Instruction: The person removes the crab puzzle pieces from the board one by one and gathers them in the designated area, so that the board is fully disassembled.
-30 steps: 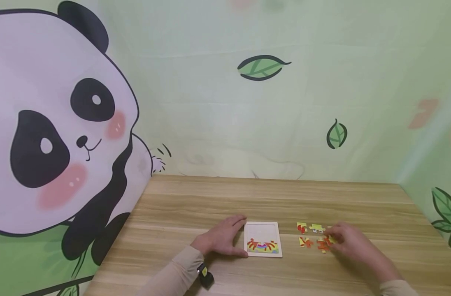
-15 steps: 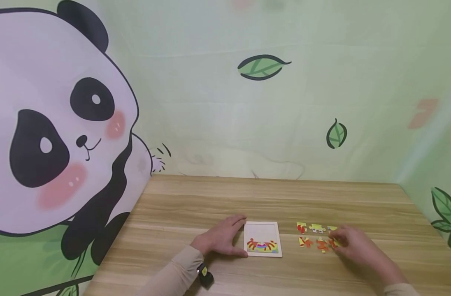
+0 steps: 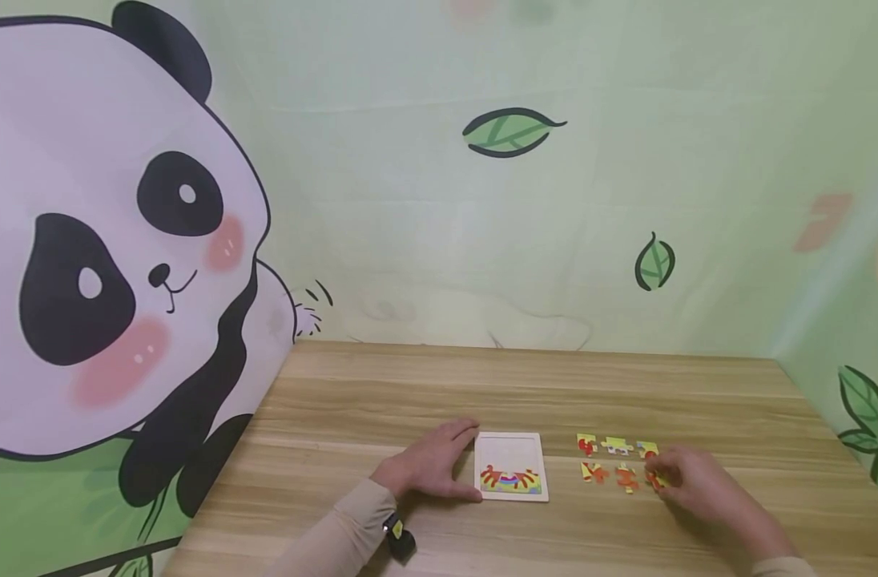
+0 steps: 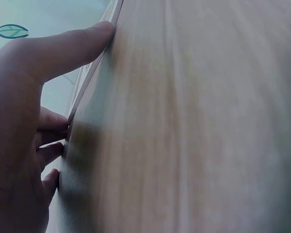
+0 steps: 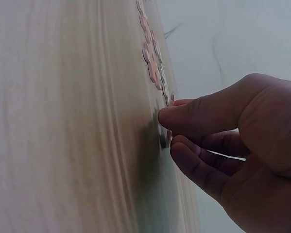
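A square puzzle tray [image 3: 507, 449] with a pale rim lies on the table, its bottom row filled by a red, yellow and rainbow picture. My left hand [image 3: 435, 461] rests against the tray's left edge, thumb at the near corner and fingers at the far one. To the right, loose jigsaw pieces lie in two rows, among them a yellow piece [image 3: 617, 445] and an orange piece [image 3: 627, 478]. With thumb and fingers, my right hand [image 3: 691, 481] pinches the red jigsaw piece [image 3: 654, 478] at the right end of the near row; the fingers partly hide it.
The wooden table [image 3: 511, 385] runs back to a wall hanging [image 3: 410, 200] printed with leaves and a large panda. A dark wrist device [image 3: 401, 543] hangs at the left sleeve.
My right hand has shifted slightly right and nearer, bringing its piece away from the orange one. The far-row right piece is now more uncovered. My left hand stays at the tray.
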`<state>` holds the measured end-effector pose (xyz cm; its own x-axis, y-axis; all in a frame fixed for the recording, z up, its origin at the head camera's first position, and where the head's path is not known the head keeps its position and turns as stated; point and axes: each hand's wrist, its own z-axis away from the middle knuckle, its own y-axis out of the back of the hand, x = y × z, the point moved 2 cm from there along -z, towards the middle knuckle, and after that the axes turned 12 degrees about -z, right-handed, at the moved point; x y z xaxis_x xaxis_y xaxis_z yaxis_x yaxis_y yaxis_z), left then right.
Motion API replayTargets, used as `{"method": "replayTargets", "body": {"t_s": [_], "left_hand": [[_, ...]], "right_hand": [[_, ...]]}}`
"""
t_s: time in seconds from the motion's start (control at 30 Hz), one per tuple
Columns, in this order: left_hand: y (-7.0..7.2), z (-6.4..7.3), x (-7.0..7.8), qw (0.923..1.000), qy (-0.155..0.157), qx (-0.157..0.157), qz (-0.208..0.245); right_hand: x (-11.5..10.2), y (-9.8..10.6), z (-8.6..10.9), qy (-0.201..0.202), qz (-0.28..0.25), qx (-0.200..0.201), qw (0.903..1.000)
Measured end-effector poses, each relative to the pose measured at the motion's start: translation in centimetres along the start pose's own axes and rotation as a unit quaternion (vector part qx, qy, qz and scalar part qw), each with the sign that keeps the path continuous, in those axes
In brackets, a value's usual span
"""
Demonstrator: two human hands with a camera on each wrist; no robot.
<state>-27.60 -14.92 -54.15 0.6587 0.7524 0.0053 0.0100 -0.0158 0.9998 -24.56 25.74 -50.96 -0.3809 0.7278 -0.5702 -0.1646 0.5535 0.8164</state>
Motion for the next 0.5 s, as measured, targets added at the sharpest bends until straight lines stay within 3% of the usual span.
{"method": "replayTargets", "body": {"t_s": [0.5], "left_hand": [[-0.17,-0.02,-0.06,1.0,-0.001,0.002,0.0]], "right_hand": [[-0.06,-0.08,0.04,0.019,0.022,-0.018,0.9994]]}}
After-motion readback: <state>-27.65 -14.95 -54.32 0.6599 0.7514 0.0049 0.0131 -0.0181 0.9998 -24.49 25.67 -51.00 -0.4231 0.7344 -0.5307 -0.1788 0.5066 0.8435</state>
